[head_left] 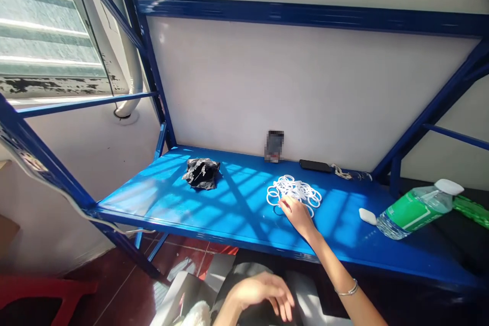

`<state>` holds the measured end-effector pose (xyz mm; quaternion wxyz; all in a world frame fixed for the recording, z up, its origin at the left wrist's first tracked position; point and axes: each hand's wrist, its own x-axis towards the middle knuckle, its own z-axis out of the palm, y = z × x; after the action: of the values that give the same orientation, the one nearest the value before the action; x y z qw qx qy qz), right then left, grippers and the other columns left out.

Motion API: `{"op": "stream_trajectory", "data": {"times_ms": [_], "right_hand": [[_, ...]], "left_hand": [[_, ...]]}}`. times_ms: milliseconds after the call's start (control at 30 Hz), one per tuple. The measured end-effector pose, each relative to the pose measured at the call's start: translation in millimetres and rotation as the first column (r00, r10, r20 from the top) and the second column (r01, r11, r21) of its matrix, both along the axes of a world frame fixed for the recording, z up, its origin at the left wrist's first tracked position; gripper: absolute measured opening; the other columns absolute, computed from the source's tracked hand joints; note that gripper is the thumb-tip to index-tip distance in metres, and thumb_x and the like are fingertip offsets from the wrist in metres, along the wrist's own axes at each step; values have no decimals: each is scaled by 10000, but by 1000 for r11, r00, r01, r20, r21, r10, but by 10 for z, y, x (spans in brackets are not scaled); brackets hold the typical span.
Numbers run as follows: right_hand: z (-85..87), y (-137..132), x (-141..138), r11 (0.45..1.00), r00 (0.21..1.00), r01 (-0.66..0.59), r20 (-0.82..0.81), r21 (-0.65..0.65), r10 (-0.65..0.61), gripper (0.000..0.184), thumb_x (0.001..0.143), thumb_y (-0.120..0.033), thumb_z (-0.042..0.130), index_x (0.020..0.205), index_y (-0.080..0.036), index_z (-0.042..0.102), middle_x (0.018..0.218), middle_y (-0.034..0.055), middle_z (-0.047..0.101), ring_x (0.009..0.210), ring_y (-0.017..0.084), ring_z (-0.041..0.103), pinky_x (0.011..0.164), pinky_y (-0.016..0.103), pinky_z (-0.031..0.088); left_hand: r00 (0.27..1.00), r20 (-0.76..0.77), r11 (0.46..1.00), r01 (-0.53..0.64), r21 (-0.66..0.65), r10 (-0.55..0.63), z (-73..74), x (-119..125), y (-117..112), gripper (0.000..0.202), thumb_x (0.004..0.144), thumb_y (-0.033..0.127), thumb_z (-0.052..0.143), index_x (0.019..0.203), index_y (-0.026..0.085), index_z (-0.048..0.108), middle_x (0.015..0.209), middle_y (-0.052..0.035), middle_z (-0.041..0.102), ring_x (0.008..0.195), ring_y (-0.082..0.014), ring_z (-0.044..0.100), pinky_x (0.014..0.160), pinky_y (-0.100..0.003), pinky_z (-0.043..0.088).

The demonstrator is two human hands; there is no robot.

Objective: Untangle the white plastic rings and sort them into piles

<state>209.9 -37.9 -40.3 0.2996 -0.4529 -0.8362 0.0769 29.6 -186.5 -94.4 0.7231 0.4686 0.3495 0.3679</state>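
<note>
A loose pile of white rings [300, 191] lies on the blue tabletop [244, 216], many of them overlapping. At the near left edge of this pile is my right hand [296, 214], its thumb and fingers pinched together on a white ring. The ring is partly hidden by the fingertips. Below the table's front edge, over my lap, my left hand [265, 290] hangs with fingers loosely stretched and apart, holding nothing. To the left of the rings stands a crumpled black plastic bag [202, 173] with its mouth spread.
At the right are a water bottle with a green label [416, 209] and a small white case [368, 216]. A black flat device [315, 165] with a cord lies along the wall, beside a blurred dark item [274, 146]. Blue metal posts [151, 56] frame the table.
</note>
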Motion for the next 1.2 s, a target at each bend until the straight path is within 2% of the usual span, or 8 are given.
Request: {"op": "stream_trajectory", "data": {"times_ms": [33,167,333,500,600,700,967,1200], "right_hand": [[23,-51,-5,1000,1000,5,-9,-18,-6,358,1017,-370,379,825,-217,639,821,79,736,732,253,702,628,331,483],[118,-328,-36,1000,992,-7,-125,-12,5,396,1031,-457,378,848,-218,635,786,61,722,681,223,679,639,317,490],[166,-816,-140,1000,969,24,-247,-1,-23,394,1035,-474,402,874,-211,648,789,59,715,701,216,682,663,311,502],[69,-1224,-243,998,991,3,-135,-64,-12,426,1048,-417,350,854,-220,674,849,60,732,772,221,690,688,311,508],[-6,-1262,-291,996,993,-42,-113,-73,34,425,1044,-418,356,881,-225,697,869,67,737,795,227,688,704,318,510],[-49,-1165,-348,994,970,-91,-232,-65,74,409,1024,-452,403,863,-230,706,876,74,735,808,233,678,740,336,513],[-147,-1045,-502,931,721,-208,-690,-300,-62,423,918,-598,563,828,-204,687,678,13,640,598,166,590,595,291,487],[-253,-1193,-561,893,530,-270,-830,-361,-175,415,760,-580,768,899,-193,713,786,49,697,691,184,644,656,315,523]], "left_hand": [[993,43,994,108,-18,-107,-28,-33,12,323,733,497,723,796,184,770,748,-118,754,686,-276,729,657,-379,553],[977,176,993,-111,-43,117,-126,-211,6,383,865,493,634,941,123,699,824,-112,744,746,-183,689,723,-281,494],[950,211,968,-245,46,230,-192,-189,-84,425,862,499,693,1068,127,675,906,-110,734,767,-166,683,734,-275,500],[852,296,846,-496,197,431,-46,-182,-129,628,806,497,762,1344,241,562,1179,-110,702,876,-193,713,822,-332,563],[841,262,816,-531,228,474,84,-205,-83,679,765,513,790,1350,237,582,1332,-136,651,962,-225,715,918,-378,565],[828,286,797,-550,249,482,148,-175,27,661,727,503,819,1290,214,625,1342,-143,653,995,-233,713,933,-374,563],[755,320,732,-646,215,572,185,-85,174,526,637,405,880,1056,179,656,1057,-102,755,832,-208,733,796,-340,587],[733,221,650,-676,347,644,233,-73,71,378,668,320,855,941,175,638,877,-54,749,835,-201,719,781,-306,562]]}}
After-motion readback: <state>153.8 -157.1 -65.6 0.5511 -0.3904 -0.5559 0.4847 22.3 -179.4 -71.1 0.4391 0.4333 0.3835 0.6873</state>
